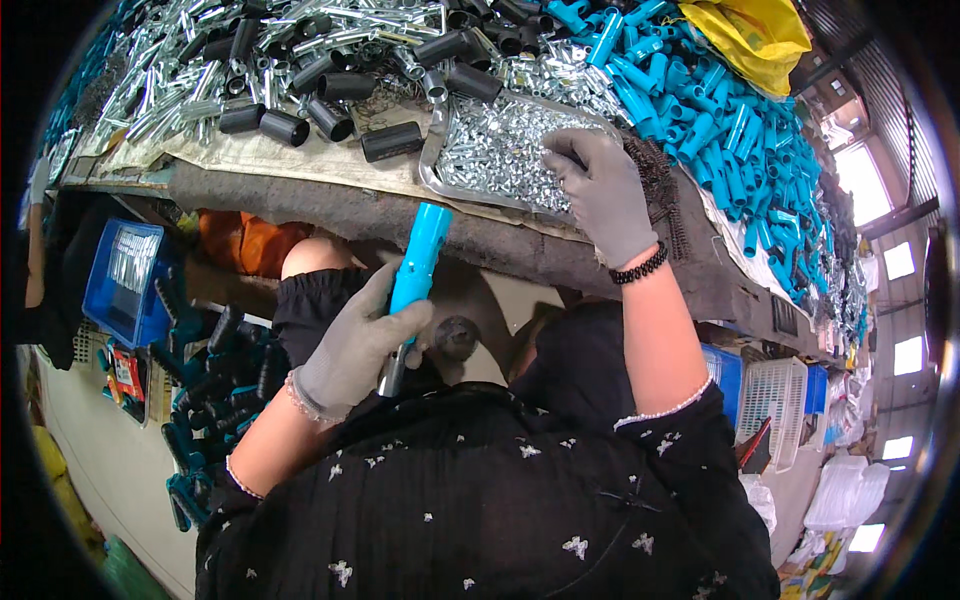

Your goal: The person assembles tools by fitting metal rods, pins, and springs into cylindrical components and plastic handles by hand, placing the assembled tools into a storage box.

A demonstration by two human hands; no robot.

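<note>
My left hand, in a grey glove, is closed around a blue plastic tube held tilted above my lap. A shiny metal rod sticks out of the tube's lower end. Over the right side of a tray is my gloved right hand, its thumb and fingers curled together; whatever they may pinch cannot be made out. Small silvery metal parts fill this tray on the bench.
Black sleeves and metal tubes cover the bench's left side. Blue plastic tubes are heaped right, beside dark springs and a yellow bag. Black-and-blue handled pieces lie lower left, near a blue bin.
</note>
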